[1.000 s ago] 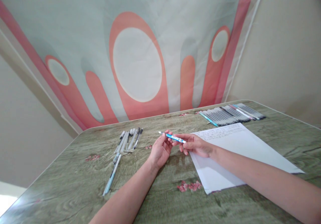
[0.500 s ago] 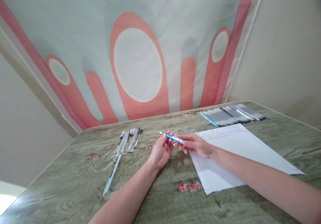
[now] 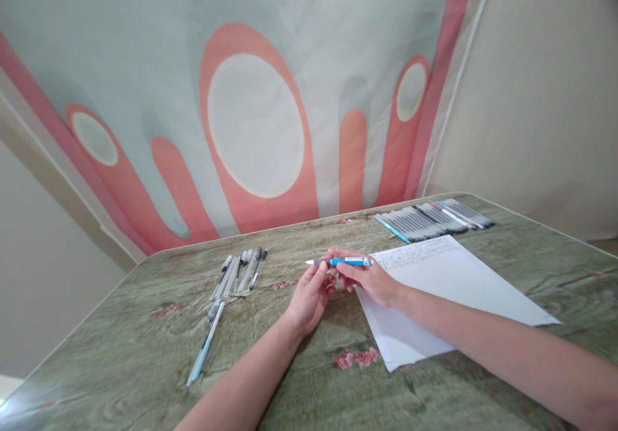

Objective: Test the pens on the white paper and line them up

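A blue and white pen (image 3: 351, 261) lies nearly level between my two hands, its pale pointed tip toward the left. My left hand (image 3: 308, 299) pinches it close to the tip with thumb and fingers. Farther along the blue barrel, my right hand (image 3: 375, 279) grips the pen, thumb in front and fingers behind. Part of my right forearm crosses over a white sheet of paper (image 3: 449, 289), which has rows of handwriting along its far edge.
Several capped pens (image 3: 240, 271) lie side by side on the left of the wood-patterned table (image 3: 120, 347). Light-blue pens (image 3: 205, 347) lie nearer me. A long row of pens (image 3: 429, 220) sits at the back right. Behind the table hangs a patterned cloth (image 3: 328, 64).
The pen has turned from sloping down to the right to nearly level. My right hand's fingers have shifted along its barrel. The whole view has swung slightly.
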A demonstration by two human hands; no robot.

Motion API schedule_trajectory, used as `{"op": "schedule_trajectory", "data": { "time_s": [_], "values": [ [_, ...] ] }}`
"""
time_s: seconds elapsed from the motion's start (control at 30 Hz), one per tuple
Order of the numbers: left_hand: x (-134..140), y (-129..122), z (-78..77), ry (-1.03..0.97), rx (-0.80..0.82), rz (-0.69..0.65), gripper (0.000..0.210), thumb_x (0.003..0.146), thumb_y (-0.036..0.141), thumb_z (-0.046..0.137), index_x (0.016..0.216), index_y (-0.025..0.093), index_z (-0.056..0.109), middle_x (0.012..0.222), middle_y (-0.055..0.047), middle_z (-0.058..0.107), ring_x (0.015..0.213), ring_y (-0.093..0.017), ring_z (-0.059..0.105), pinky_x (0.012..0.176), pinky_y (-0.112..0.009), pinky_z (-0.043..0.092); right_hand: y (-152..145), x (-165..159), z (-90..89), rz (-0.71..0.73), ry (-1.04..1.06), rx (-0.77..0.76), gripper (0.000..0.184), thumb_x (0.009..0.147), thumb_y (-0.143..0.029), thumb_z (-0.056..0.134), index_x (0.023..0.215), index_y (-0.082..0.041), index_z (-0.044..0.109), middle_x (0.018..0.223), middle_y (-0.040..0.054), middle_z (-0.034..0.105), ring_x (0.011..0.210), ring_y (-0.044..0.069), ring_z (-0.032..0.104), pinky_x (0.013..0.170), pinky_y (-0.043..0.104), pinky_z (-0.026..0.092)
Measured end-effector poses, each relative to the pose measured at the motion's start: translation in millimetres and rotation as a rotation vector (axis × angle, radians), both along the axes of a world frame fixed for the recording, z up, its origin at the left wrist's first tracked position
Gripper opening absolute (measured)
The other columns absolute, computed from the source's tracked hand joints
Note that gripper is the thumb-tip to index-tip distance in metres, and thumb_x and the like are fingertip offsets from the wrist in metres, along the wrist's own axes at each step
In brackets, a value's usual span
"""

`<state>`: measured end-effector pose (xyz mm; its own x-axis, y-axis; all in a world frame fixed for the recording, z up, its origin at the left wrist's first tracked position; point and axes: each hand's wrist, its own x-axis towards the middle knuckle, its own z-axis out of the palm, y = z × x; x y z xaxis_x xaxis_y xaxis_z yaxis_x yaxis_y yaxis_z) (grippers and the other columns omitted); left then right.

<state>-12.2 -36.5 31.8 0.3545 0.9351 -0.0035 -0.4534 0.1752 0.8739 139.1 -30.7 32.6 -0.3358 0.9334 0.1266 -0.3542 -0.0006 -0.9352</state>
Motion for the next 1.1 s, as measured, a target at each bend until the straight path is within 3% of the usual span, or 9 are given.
{"op": "schedule_trajectory", "data": {
  "time_s": [0.07, 0.17, 0.37, 0.47, 0.57, 0.7, 0.8, 0.93, 1.1],
  "values": [
    [2, -4, 1.2, 0.220, 0.146, 0.013, 0.032, 0.085, 0.037, 0.045, 0.110, 0.018, 0.051, 0.099, -0.005, 0.058, 0.077, -0.011, 0.054, 0.065, -0.023, 0.043, 0, -1, 3.8, -0.100, -0.055, 0.047, 0.041, 0.074, -0.037, 0.060, 0.112, -0.021, 0.057, 0.072, 0.0008, 0.061, 0.058, 0.009, 0.052, 0.046, 0.020, 0.042],
    [4, -13, 7.0, 0.600, 0.481, -0.043, 0.036, 0.087, 0.038, 0.039, 0.115, 0.019, 0.049, 0.111, -0.007, 0.055, 0.096, -0.017, 0.052, 0.085, -0.033, 0.041, 7, 2, 14.0, -0.236, -0.081, 0.113, 0.037, 0.075, -0.042, 0.058, 0.103, -0.018, 0.059, 0.071, 0.0008, 0.061, 0.055, 0.009, 0.052, 0.044, 0.020, 0.041],
    [9, -32, 18.0, 1.157, 1.115, -0.336, 0.041, 0.087, 0.040, 0.035, 0.125, 0.024, 0.042, 0.135, -0.006, 0.039, 0.127, -0.022, 0.028, 0.105, -0.044, 0.018, 36, 41, 51.0, -0.554, 0.020, 0.177, 0.026, 0.065, -0.036, 0.068, 0.074, -0.019, 0.051, 0.046, -0.0093, 0.044, 0.038, 0.005, 0.038, 0.037, 0.017, 0.030],
    [10, -33, 16.9, 1.274, 1.221, -0.431, 0.045, 0.088, 0.042, 0.031, 0.129, 0.025, 0.038, 0.139, -0.007, 0.033, 0.129, -0.022, 0.025, 0.105, -0.045, 0.016, 46, 73, 73.1, -0.656, 0.131, 0.218, 0.023, 0.067, -0.034, 0.066, 0.076, -0.020, 0.050, 0.048, -0.0091, 0.046, 0.041, 0.005, 0.041, 0.038, 0.017, 0.032],
    [10, -31, 14.8, 1.323, 1.244, -0.451, 0.045, 0.089, 0.042, 0.028, 0.130, 0.024, 0.036, 0.138, -0.007, 0.035, 0.128, -0.021, 0.028, 0.105, -0.043, 0.019, 47, 92, 79.9, -0.604, 0.078, 0.171, 0.021, 0.071, -0.037, 0.061, 0.080, -0.019, 0.055, 0.058, -0.0040, 0.056, 0.048, 0.007, 0.049, 0.043, 0.018, 0.036],
    [11, -30, 13.8, 1.335, 1.268, -0.444, 0.046, 0.089, 0.042, 0.028, 0.130, 0.025, 0.036, 0.137, -0.007, 0.037, 0.127, -0.020, 0.030, 0.104, -0.041, 0.021, 32, 86, 49.0, -0.388, -0.161, -0.034, 0.025, 0.071, -0.039, 0.060, 0.084, -0.017, 0.058, 0.075, 0.0024, 0.063, 0.061, 0.009, 0.055, 0.051, 0.020, 0.041],
    [11, -30, 12.8, 1.331, 1.273, -0.430, 0.045, 0.089, 0.041, 0.029, 0.129, 0.024, 0.038, 0.136, -0.006, 0.038, 0.126, -0.020, 0.031, 0.104, -0.040, 0.023, 19, 72, 11.6, -0.335, -0.359, -0.067, 0.020, 0.067, -0.031, 0.063, 0.080, -0.017, 0.055, 0.064, -0.0018, 0.058, 0.058, 0.009, 0.052, 0.053, 0.021, 0.040],
    [11, -30, 10.3, 1.338, 1.264, -0.424, 0.044, 0.089, 0.041, 0.028, 0.128, 0.024, 0.039, 0.136, -0.006, 0.038, 0.126, -0.020, 0.031, 0.104, -0.040, 0.022, 9, 67, -20.3, -0.476, -0.652, 0.145, 0.017, 0.072, -0.031, 0.054, 0.063, -0.018, 0.048, 0.051, -0.0057, 0.048, 0.049, 0.009, 0.043, 0.051, 0.022, 0.035],
    [11, -30, 9.3, 1.345, 1.257, -0.423, 0.044, 0.089, 0.042, 0.027, 0.127, 0.024, 0.040, 0.135, -0.006, 0.039, 0.126, -0.020, 0.031, 0.103, -0.040, 0.023, 10, 73, -26.5, -0.573, -0.867, 0.310, 0.014, 0.072, -0.029, 0.051, 0.062, -0.019, 0.047, 0.051, -0.0058, 0.045, 0.050, 0.009, 0.042, 0.051, 0.022, 0.031]
  ]
}}
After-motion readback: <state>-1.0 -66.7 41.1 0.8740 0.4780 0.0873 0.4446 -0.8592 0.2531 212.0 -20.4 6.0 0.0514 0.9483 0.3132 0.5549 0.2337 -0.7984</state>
